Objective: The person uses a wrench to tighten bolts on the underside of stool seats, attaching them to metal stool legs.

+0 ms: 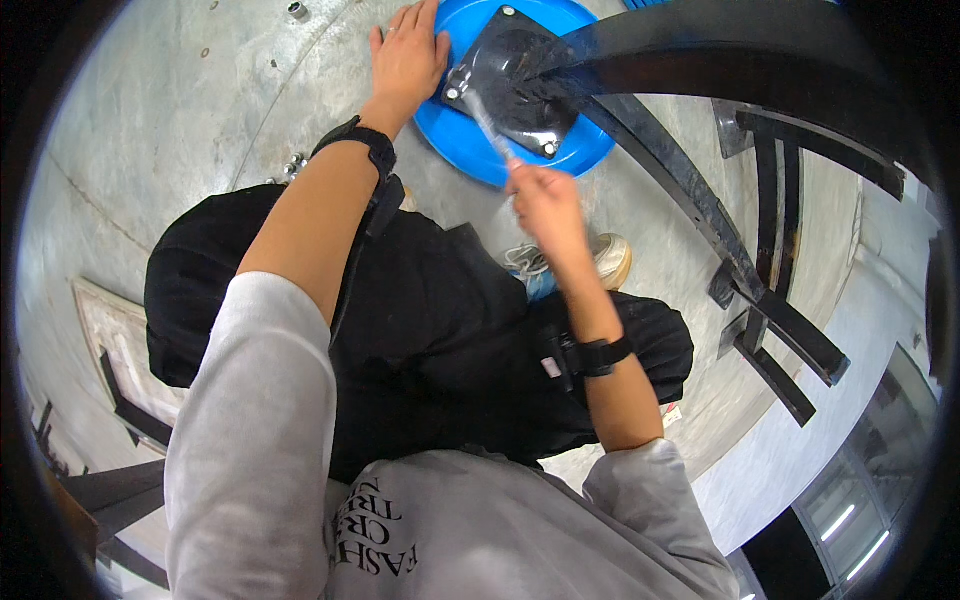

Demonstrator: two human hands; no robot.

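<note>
My right hand (548, 210) is closed round the handle of a wrench (487, 122), which is smeared by motion. Its far end sits at a bolt (454, 93) on the left corner of a black square plate (512, 58). More bolts show at other corners of the plate, which lies on a round blue base (455, 150). A thick black metal post (690, 62) extends from the plate to the right. At the base's left rim, my left hand (408, 62) lies with fingers stretched out and thumb apart, holding nothing.
A metal socket (297, 10) stands on the grey floor at the upper left. Small metal parts (295, 165) lie beside my left knee. Black metal bars (775, 200) take up the right side. A framed panel (125, 345) is at the lower left.
</note>
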